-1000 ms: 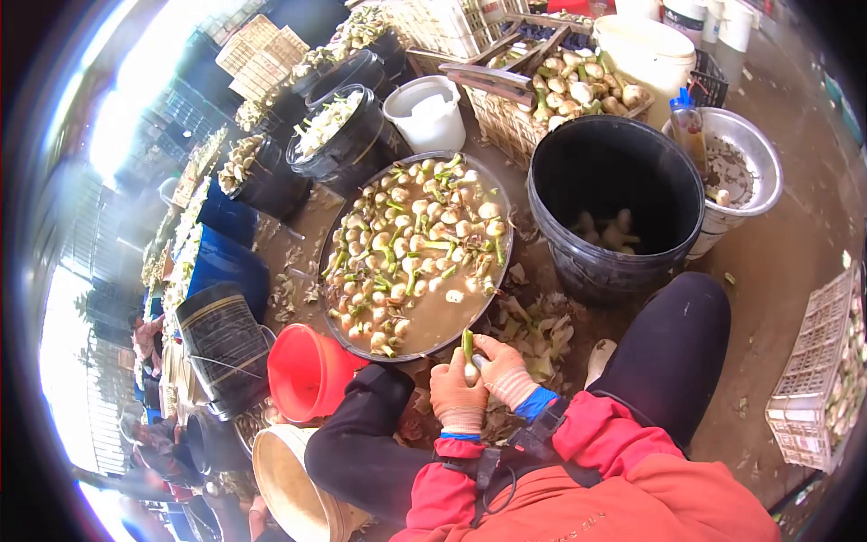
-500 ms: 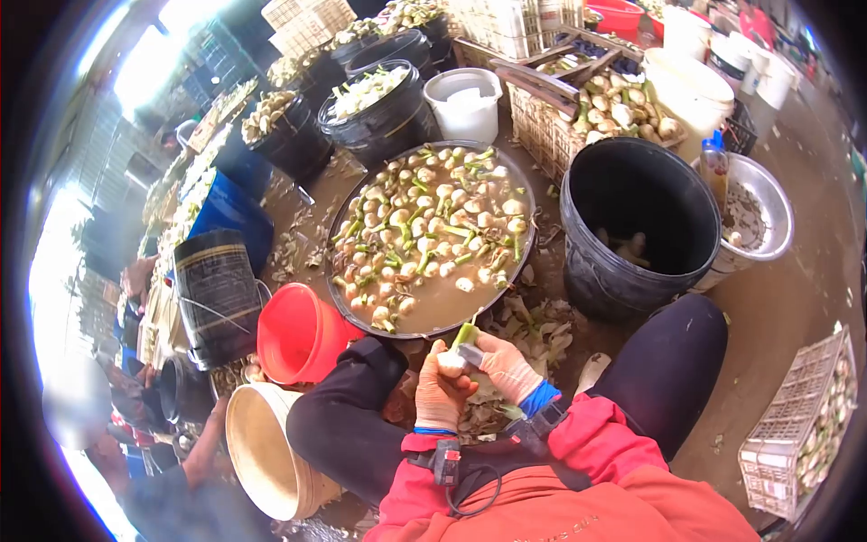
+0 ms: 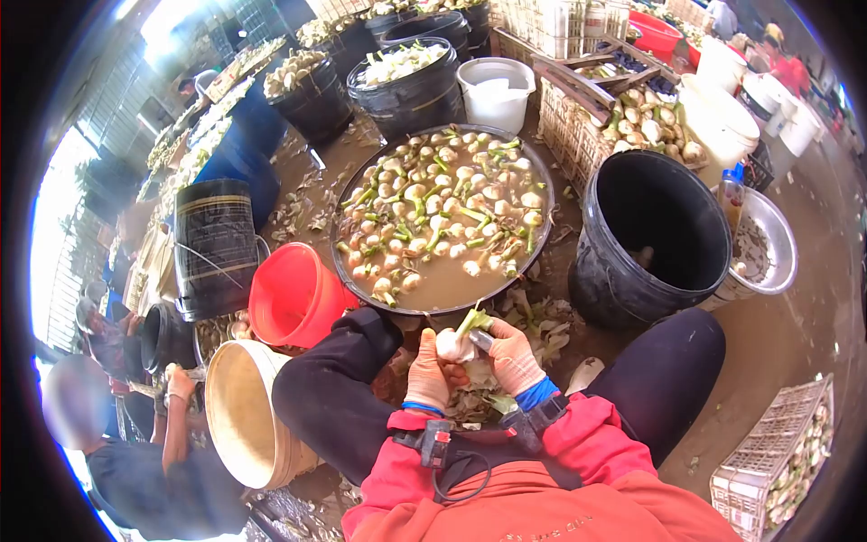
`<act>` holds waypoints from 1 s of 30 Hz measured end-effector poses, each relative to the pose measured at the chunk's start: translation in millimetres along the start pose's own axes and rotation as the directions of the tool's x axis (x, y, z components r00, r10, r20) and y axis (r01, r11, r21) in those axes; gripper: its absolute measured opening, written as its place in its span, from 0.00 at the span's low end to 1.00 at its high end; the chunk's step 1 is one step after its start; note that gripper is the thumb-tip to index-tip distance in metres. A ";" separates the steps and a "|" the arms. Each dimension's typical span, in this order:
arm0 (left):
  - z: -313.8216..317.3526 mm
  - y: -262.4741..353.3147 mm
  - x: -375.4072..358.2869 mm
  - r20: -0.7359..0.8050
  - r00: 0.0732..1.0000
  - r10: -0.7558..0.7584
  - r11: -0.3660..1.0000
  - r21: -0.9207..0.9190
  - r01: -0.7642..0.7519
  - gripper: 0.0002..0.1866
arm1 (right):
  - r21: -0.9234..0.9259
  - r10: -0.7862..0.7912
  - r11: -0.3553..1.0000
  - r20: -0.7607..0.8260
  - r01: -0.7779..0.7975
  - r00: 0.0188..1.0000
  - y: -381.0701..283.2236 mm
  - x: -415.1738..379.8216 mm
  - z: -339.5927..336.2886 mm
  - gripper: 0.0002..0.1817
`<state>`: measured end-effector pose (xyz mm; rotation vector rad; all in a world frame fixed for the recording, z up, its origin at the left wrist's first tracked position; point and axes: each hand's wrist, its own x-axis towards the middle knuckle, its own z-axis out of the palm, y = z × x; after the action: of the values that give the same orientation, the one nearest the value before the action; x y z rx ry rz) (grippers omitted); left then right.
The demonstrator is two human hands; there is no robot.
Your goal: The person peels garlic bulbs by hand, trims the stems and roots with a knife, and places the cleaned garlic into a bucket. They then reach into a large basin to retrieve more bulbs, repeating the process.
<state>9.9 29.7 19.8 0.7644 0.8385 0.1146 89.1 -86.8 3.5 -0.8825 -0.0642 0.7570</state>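
Observation:
A fresh garlic bulb [image 3: 454,346] with a short green stem is held by my left hand [image 3: 426,372], its fingers closed around the side. My right hand [image 3: 515,359] is closed on a small knife [image 3: 481,340], whose grey metal part lies against the bulb near the stem. Most of the knife is hidden by the fingers. Both hands appear gloved, with blue bands at the wrists. Just beyond them stands a wide round basin [image 3: 424,312] of murky water with many trimmed bulbs floating in it. Peeled skins and leaves [image 3: 546,330] litter the ground under my hands.
A deep black bucket [image 3: 591,262] stands to the right, with a metal bowl [image 3: 784,271] behind it. At left are a red bucket [image 3: 289,294] and a tipped cream bucket [image 3: 237,411]. Crates [image 3: 768,470] of bulbs sit around. Another person [image 3: 163,479] works at far left.
The view has shifted slightly, so the surroundings sit differently. The bulb has turned in my left hand, showing more of its white side, and its stem tilts more to the right.

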 end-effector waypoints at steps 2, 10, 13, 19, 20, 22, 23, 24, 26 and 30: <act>-15.4 -8.4 12.0 0.051 0.996 0.072 0.996 0.052 -0.075 0.25 | -0.099 -0.052 0.994 -0.150 0.037 0.987 2.7 2.8 3.7 0.17; -16.0 -35.9 27.1 0.118 0.782 0.612 0.642 0.503 -0.579 0.36 | -0.631 -0.033 0.773 0.060 0.063 0.998 12.9 -7.9 13.4 0.15; -9.8 -19.3 21.8 -0.098 0.850 0.518 0.839 0.251 -0.483 0.18 | -0.674 -0.063 0.735 0.044 0.076 0.997 17.8 -0.5 6.4 0.14; -15.6 -15.4 11.4 0.124 0.982 0.146 0.989 -0.002 -0.147 0.19 | -0.451 -0.194 0.893 -0.390 -0.003 0.900 26.7 29.9 -44.1 0.12; -14.4 -13.8 9.3 0.164 0.977 0.137 0.990 -0.043 -0.132 0.17 | -0.471 -0.238 0.882 -0.420 0.014 0.876 26.6 32.5 -54.3 0.13; -11.9 -10.7 5.7 0.233 0.962 0.139 0.980 -0.171 -0.100 0.16 | -0.516 -0.306 0.856 -0.472 0.022 0.827 33.3 39.1 -72.3 0.16; -12.6 -11.0 6.6 0.237 0.962 0.137 0.981 -0.167 -0.099 0.16 | -0.514 -0.309 0.857 -0.475 0.025 0.824 37.6 41.5 -77.6 0.16; -13.7 -12.6 8.3 0.200 0.969 0.141 0.978 -0.179 -0.106 0.15 | -0.517 -0.337 0.855 -0.507 0.033 0.793 40.0 43.5 -81.3 0.17; -17.5 -14.6 12.2 0.115 0.984 0.138 0.974 -0.198 -0.113 0.11 | -0.504 -0.410 0.857 -0.537 0.109 0.737 41.0 46.8 -92.8 0.17; -24.8 -8.4 17.7 -0.029 0.999 0.017 0.888 -0.460 -0.029 0.17 | -0.051 -0.216 0.969 -0.655 0.243 0.725 -4.8 36.2 -78.1 0.15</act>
<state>2.8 44.2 -7.4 0.3235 0.7846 0.3334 145.9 -118.9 -52.8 -1.0408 0.4644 0.1763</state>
